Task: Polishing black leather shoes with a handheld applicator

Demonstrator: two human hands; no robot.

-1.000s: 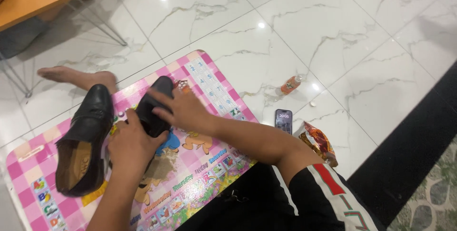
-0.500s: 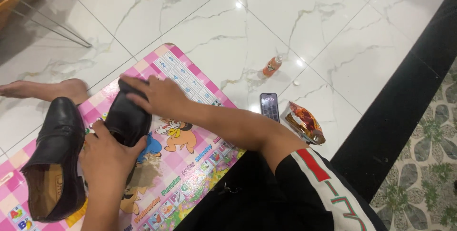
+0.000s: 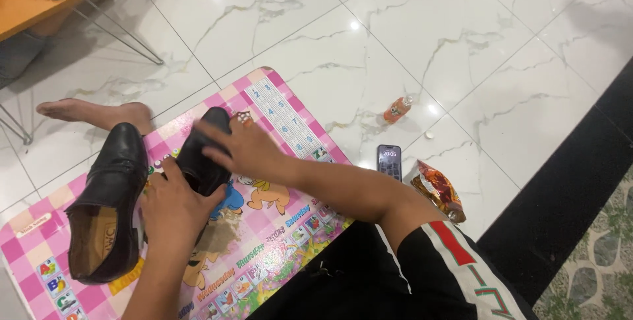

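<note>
White marble-veined tile floor [image 3: 461, 43], glossy, with dark grout lines. Pink picture mat [image 3: 277, 227] with cartoon figures and chequered border, laid on the floor at 7 to 8 o'clock. Black leather shoe [image 3: 105, 208] resting on the mat at 9 o'clock. Dark phone [image 3: 389, 161] flat on the tiles just right of centre; small orange bottle [image 3: 397, 109] at 1 o'clock from it; crumpled snack packet [image 3: 440, 191] beside it at 4 o'clock. Bare foot [image 3: 92, 112] on the tiles at 10 o'clock.
</note>
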